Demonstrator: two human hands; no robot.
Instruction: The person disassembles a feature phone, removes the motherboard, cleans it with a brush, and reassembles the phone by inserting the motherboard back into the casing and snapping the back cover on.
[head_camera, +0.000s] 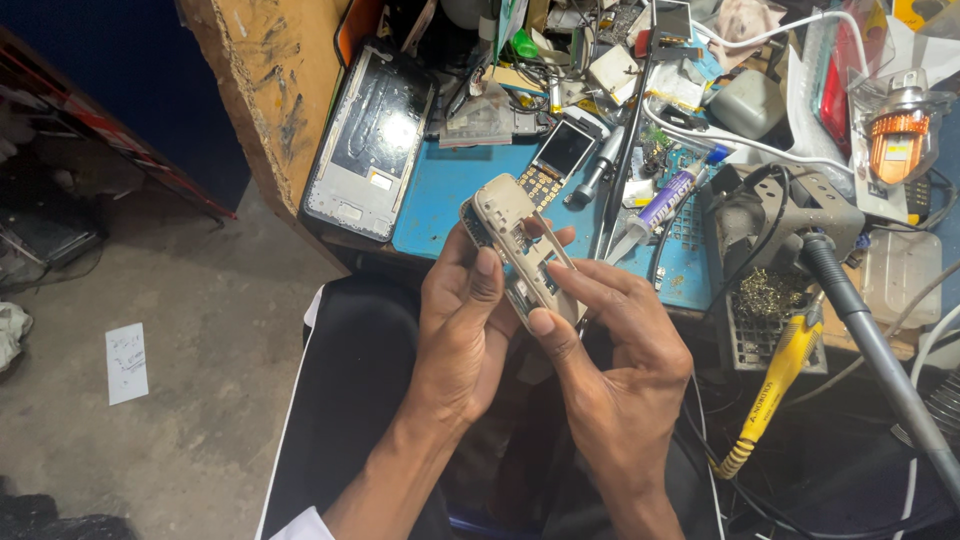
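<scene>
Right now you hold the small beige phone housing (518, 245) between both hands, tilted so its top end points up and away from you. Your left hand (462, 330) grips it from the left, thumb laid along its near edge and fingers wrapped behind. Your right hand (625, 365) closes on its lower end, thumb pressed at the bottom corner and index finger lying along the right side. The housing hangs above your lap, just in front of the bench edge.

Beyond it lies a blue work mat (450, 190) on a crowded bench, with a large phone frame (372, 140) leaning at the left, a small keypad phone (558, 155) just past the housing, and a syringe-shaped tube (660, 205) to the right. A yellow-handled soldering iron (775, 385) hangs at the right beside a grey stand (790, 215). Bare concrete floor (200, 330) shows at the left, with a white paper slip (126, 362) on it.

Your fingers cover the housing's lower half, and its inner parts are too small to make out. The bench's far clutter is cut off at the top.
</scene>
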